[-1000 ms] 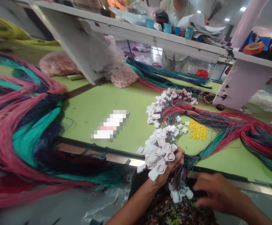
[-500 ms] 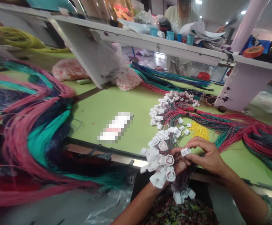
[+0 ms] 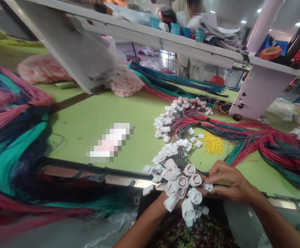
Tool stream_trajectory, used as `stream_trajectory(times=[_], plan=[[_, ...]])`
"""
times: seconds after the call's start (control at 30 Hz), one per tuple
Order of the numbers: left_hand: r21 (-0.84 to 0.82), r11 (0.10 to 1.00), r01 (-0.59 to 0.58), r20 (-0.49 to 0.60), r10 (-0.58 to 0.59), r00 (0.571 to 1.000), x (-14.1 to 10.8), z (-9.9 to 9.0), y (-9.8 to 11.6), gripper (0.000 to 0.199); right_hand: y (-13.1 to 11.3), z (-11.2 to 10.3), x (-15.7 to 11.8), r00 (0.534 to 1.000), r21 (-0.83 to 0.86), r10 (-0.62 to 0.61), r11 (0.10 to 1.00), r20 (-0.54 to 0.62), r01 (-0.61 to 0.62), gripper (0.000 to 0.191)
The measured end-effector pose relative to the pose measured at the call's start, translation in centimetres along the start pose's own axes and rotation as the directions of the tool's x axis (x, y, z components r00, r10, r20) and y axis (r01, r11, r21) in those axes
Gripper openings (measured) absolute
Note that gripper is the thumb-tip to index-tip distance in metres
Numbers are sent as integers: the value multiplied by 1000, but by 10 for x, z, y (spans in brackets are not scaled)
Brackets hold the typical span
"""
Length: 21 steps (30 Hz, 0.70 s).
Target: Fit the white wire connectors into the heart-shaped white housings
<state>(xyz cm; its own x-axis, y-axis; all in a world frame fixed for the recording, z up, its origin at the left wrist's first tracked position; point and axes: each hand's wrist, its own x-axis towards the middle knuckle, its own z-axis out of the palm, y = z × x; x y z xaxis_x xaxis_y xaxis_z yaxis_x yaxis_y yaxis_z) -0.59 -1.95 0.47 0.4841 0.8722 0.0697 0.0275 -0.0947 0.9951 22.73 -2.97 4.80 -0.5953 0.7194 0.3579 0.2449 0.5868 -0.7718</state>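
A green table spreads under a white shelf; on it lies a yellow pile; the bunch of white connectors is nearer the wearer than the yellow pile and to its left, in the left hand, whose fingers are mostly hidden, so I cannot tell how they are set; the right hand, just nearer the wearer than the yellow pile, pinches one connector between thumb and forefinger, beside the bunch; more connectors lie to the left of the yellow pile, on the table; pink and green wires run to its right; a thick hank lies well to its left; beyond it come a bag, the shelf with orange tape, and a standing person.
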Motion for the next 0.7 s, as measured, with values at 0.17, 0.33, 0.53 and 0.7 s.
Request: stream_trajectory(times=[0.17, 0.33, 0.53, 0.7], plan=[[-161, 983, 92, -112, -111, 988, 1, 8, -5, 20, 38, -16, 7, 936, -138, 305, 934, -175, -330, 8], [-358, 915, 186, -121, -243, 962, 2, 15, 0, 32, 76, -15, 16, 901, -376, 363, 820, -239, -431, 10], [-403, 900, 165, -150, -243, 958, 2, 18, -9, 37, 82, -3, 23, 903, -471, 371, 771, -215, -429, 9], [-400, 901, 168, -183, -258, 949, 2, 21, -10, 42, 83, 0, 25, 909, -496, 366, 762, -201, -416, 15]])
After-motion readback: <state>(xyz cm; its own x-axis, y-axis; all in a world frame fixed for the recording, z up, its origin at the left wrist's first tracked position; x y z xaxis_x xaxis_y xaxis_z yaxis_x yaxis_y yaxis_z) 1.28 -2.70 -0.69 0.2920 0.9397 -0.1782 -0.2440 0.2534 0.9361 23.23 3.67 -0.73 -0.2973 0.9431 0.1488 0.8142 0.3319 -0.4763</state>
